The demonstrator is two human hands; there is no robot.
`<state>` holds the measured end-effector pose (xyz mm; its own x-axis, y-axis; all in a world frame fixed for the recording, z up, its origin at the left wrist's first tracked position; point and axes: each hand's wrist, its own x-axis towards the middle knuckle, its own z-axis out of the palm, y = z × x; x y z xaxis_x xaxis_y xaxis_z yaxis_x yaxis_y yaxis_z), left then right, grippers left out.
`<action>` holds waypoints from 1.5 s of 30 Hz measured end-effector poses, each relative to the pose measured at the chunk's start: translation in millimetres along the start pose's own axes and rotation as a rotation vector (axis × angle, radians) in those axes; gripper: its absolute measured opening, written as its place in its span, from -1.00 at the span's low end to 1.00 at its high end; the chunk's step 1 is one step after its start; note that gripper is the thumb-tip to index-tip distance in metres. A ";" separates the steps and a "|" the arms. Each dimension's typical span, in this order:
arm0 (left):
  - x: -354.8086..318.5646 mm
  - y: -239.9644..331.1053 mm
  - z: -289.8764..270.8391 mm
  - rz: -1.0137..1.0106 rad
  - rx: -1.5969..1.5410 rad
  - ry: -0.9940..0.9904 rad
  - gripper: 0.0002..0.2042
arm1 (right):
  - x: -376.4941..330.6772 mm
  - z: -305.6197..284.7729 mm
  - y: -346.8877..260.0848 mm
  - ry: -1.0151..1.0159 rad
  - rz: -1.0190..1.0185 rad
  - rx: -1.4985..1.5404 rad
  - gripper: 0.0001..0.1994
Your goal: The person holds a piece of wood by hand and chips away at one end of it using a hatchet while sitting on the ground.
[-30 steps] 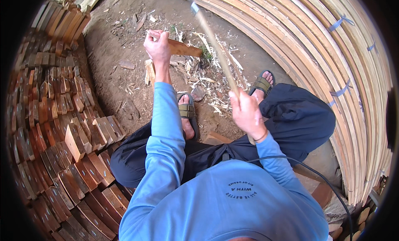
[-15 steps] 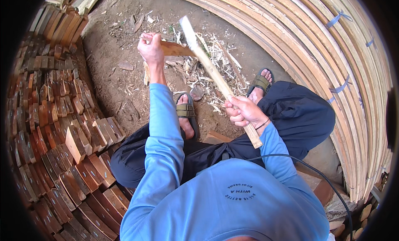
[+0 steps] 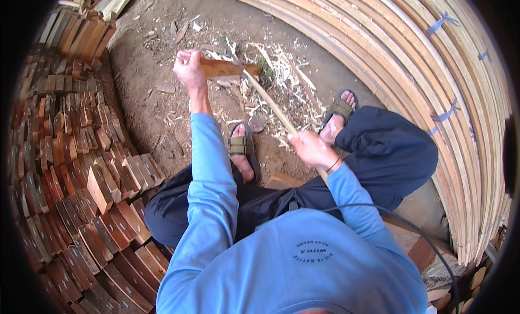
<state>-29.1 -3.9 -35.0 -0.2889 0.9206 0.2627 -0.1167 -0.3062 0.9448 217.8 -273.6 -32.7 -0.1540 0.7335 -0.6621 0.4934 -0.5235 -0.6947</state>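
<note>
My left hand (image 3: 189, 67), held out over the ground, is closed on one end of a flat brown wood piece (image 3: 225, 68) that points right. My right hand (image 3: 314, 150) is wrapped round the pale wooden handle of a long-handled blade (image 3: 273, 106). The handle runs up and left from that hand. Its thin grey far end (image 3: 233, 52) crosses in front of the wood piece or rests against it; which of the two, I cannot tell. The handle's butt shows below my right wrist.
Wood chips (image 3: 290, 92) litter the dirt between and beyond my sandalled feet. Stacked cut wood blocks (image 3: 70, 167) rise along the left. Long planks (image 3: 411, 54), tied with blue strips, curve along the right. A black cable (image 3: 411, 222) runs beside my right arm.
The blade in my right hand has swung down and left, its flat pale face turning to a thin edge. My left hand and the wood piece have shifted slightly left and down.
</note>
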 end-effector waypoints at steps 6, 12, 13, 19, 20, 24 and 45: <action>-3.6 -4.4 -1.0 0.043 0.050 -0.035 -0.81 | -7.2 -17.0 -10.4 -0.417 0.209 0.926 -0.66; -4.9 -4.6 4.9 0.055 0.050 -0.039 -0.81 | -45.4 -19.9 -62.9 0.337 -0.288 -0.186 -0.71; -5.6 -5.7 1.2 0.059 0.060 -0.031 -0.81 | -49.7 -21.7 -69.6 0.360 -0.283 -0.118 -0.72; -1.2 -13.6 -8.9 0.070 0.025 -0.017 -0.81 | -24.7 0.4 -53.3 0.353 -0.272 -0.077 -0.66; -1.6 -13.5 -8.4 0.078 0.042 -0.015 -0.81 | -9.2 12.9 -27.0 0.286 -0.212 -0.181 -0.64; -8.5 -6.7 -9.2 -0.020 -0.081 -0.023 -0.82 | -2.2 -1.3 -23.3 0.170 -0.133 -0.265 -0.57; -9.5 -5.1 9.2 0.116 0.126 -0.049 -0.82 | -78.0 -80.4 -120.0 0.034 -0.071 0.220 -0.69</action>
<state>-17.1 -8.8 -40.5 -0.2467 0.8925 0.3776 0.0359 -0.3810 0.9239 239.3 -233.1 124.9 -0.1504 0.7839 -0.6024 0.2837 -0.5494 -0.7859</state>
